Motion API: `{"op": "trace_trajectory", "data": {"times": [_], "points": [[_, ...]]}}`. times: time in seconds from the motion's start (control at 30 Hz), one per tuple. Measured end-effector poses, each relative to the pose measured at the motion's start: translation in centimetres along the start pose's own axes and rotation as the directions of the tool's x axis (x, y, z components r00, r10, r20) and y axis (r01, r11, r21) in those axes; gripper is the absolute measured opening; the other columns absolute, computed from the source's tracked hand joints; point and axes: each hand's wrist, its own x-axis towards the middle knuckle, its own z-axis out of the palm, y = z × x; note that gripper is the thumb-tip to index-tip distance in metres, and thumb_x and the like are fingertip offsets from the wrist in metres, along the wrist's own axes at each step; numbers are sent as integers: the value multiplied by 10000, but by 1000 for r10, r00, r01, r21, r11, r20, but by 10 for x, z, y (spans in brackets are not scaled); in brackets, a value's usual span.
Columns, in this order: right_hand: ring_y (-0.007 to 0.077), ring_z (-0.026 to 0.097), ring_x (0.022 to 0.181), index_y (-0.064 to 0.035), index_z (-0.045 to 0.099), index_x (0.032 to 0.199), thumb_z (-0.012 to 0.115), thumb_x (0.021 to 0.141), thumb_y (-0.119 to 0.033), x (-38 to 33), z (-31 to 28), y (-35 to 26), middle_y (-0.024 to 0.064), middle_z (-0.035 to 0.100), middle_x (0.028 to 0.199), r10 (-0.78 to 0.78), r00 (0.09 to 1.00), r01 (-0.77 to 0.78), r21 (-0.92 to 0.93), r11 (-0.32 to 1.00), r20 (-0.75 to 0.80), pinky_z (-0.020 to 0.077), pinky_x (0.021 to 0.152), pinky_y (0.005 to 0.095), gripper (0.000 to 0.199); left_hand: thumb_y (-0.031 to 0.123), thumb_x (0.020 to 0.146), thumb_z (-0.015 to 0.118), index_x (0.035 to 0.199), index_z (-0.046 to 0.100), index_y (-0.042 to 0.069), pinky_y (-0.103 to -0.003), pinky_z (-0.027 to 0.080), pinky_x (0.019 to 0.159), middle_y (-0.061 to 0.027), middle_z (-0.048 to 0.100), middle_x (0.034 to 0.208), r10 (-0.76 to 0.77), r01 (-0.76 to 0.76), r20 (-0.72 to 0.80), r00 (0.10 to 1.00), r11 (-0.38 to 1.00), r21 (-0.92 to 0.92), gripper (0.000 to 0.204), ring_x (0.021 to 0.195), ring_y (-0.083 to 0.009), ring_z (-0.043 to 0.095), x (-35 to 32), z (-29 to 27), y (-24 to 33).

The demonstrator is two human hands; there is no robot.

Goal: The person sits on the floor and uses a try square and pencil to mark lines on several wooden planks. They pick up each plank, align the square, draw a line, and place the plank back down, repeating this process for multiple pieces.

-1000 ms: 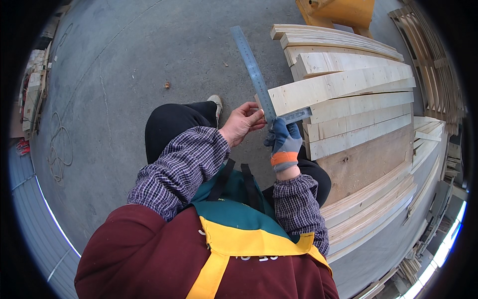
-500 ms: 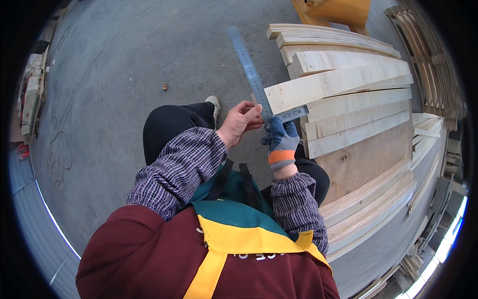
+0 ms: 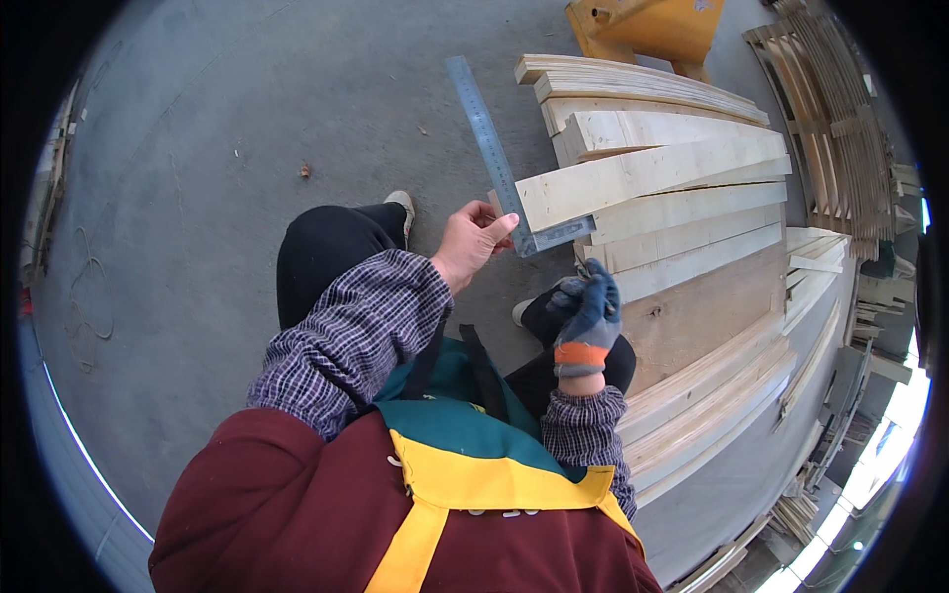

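Note:
A steel carpenter's square (image 3: 481, 130) lies against the end of a pale wooden board (image 3: 647, 180). Its long ruled blade points away from me over the floor, and its short arm runs along the board's near edge. My left hand (image 3: 471, 243), bare, pinches the square near its corner, thumb on top. A small wooden piece shows behind the blade by my fingertips. My right hand (image 3: 589, 308), in a grey-blue glove with an orange cuff, is apart from the square, lower and to the right. Its fingers are curled together around something thin and small that I cannot make out.
More pale boards (image 3: 692, 210) lie side by side on a wooden stack (image 3: 712, 295) at right. A yellow metal machine part (image 3: 643, 28) stands beyond. Slatted timber (image 3: 820, 128) is piled at far right. A loose cable (image 3: 87, 296) lies on the concrete floor (image 3: 257, 109) at left.
My right hand has left the square's corner and moved down and right, toward me. My left hand still holds the square against the board.

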Motion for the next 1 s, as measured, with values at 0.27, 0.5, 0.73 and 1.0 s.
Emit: {"op": "trace_trajectory", "data": {"times": [0.27, 0.5, 0.73, 1.0], "points": [[70, 540, 624, -11, 653, 1109, 536, 1000, -220, 15, 28, -4, 5, 613, 769, -191, 911, 296, -257, 920, 366, 464, 572, 211, 263, 285, 863, 739, 1002, 550, 27, -249, 523, 670, -38, 602, 824, 11, -11, 18, 1000, 1000, -18, 348, 732, -122, 630, 0, -1, 0], [76, 548, 616, -25, 657, 1086, 576, 976, -212, 29, 30, 2, 3, 627, 800, -131, 920, 268, -349, 898, 370, 482, 559, 214, 231, 287, 869, 733, 997, 547, 26, -247, 518, 669, -40, 599, 812, 12, -11, 30, 999, 1000, -22, 345, 732, -124, 629, 0, -2, 0], [95, 570, 593, 3, 663, 1057, 552, 973, -169, 31, 35, -5, 37, 643, 795, -112, 924, 283, -459, 842, 365, 482, 549, 219, 221, 274, 876, 725, 987, 545, 29, -248, 521, 670, -36, 596, 806, 11, -11, 18, 1000, 1000, -10, 324, 726, -119, 624, -2, -2, 2], [91, 573, 597, 6, 660, 1052, 556, 968, -164, 33, 38, -7, 32, 639, 788, -94, 901, 314, -487, 815, 423, 475, 546, 219, 216, 244, 852, 746, 1022, 541, -1, -270, 532, 679, -45, 598, 835, 7, -5, 35, 999, 998, -57, 362, 726, -137, 631, 1, -3, -1]]}}
